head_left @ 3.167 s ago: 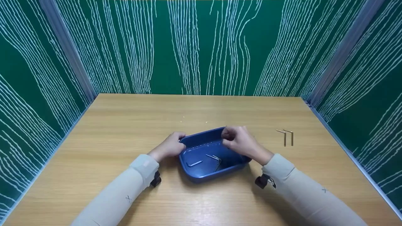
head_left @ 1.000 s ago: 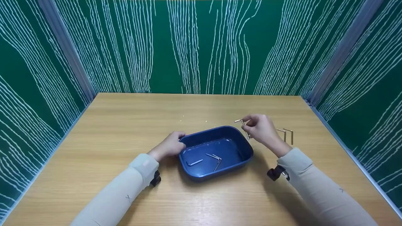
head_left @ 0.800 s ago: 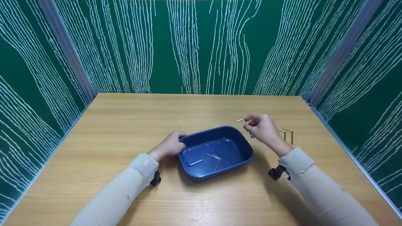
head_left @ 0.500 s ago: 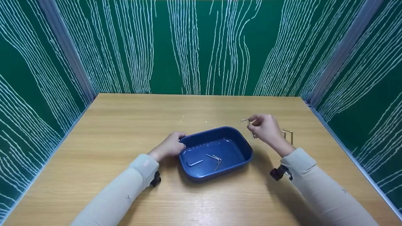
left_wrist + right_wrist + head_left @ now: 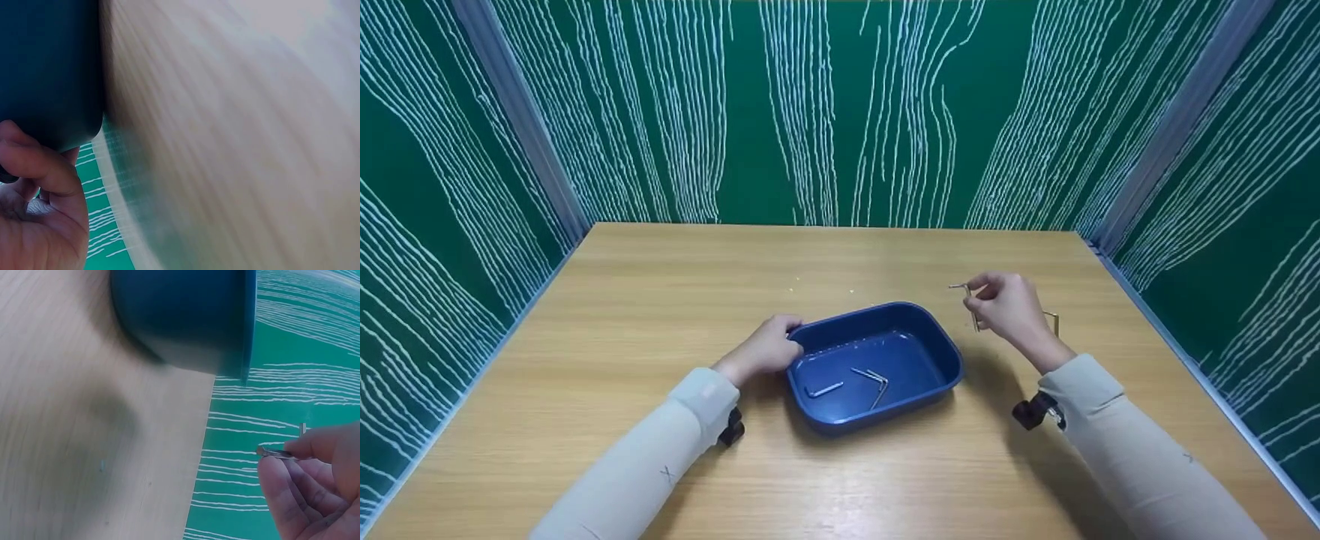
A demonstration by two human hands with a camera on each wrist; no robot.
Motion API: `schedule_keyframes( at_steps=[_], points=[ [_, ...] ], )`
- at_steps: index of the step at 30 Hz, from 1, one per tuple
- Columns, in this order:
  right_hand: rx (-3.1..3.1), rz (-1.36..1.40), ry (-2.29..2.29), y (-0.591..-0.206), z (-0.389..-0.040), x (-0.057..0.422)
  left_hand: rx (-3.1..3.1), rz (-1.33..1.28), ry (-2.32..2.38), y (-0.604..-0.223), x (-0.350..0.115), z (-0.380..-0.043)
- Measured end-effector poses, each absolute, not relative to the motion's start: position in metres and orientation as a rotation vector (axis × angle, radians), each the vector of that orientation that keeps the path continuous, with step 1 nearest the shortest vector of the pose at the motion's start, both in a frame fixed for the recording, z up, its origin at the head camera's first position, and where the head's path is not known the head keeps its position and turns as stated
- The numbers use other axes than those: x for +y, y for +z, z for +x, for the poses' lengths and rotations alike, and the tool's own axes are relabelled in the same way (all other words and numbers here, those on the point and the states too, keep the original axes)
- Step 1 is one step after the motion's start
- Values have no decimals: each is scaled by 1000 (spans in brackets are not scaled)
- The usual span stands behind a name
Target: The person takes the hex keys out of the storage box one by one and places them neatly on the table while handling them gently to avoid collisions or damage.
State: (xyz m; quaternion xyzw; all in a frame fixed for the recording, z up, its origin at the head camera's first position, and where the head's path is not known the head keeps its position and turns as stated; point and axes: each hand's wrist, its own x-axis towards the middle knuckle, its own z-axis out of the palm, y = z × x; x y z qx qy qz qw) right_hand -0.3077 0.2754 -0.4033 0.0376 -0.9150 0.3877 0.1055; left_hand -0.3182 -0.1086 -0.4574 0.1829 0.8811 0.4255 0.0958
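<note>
My left hand (image 5: 765, 346) grips the left end of a blue rectangular tray (image 5: 952, 349); in the left wrist view its fingers curl at the tray's corner. Inside the tray lie a hex key (image 5: 826, 389) toward the left and overlapping hex keys (image 5: 880, 390) nearer the middle. Right of the tray, raised over the table, my right hand (image 5: 1009, 309) pinches another L-shaped hex key (image 5: 958, 286) between thumb and fingertips, its long arm pointing down. The right wrist view shows this pinch end-on. Partly behind the right wrist, a hex key (image 5: 1057, 324) lies on the table.
The wooden table (image 5: 660, 277) meets green walls (image 5: 750, 150) with white wavy lines at the back and sides. A few tiny pale specks (image 5: 851, 291) lie beyond the tray. A small dark camera (image 5: 1030, 411) sits at the right wrist.
My right hand has come out from over the tray and drifted right with the hex key, now covering one of the two hex keys on the table. Left hand and tray stay put.
</note>
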Motion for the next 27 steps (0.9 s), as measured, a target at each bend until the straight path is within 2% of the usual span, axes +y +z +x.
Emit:
schedule_keyframes(
  at_steps=[27],
  points=[
    [-2687, 48, 1138, -410, -312, 301, 2585, 550, 1291, -457, -109, -318]
  ],
)
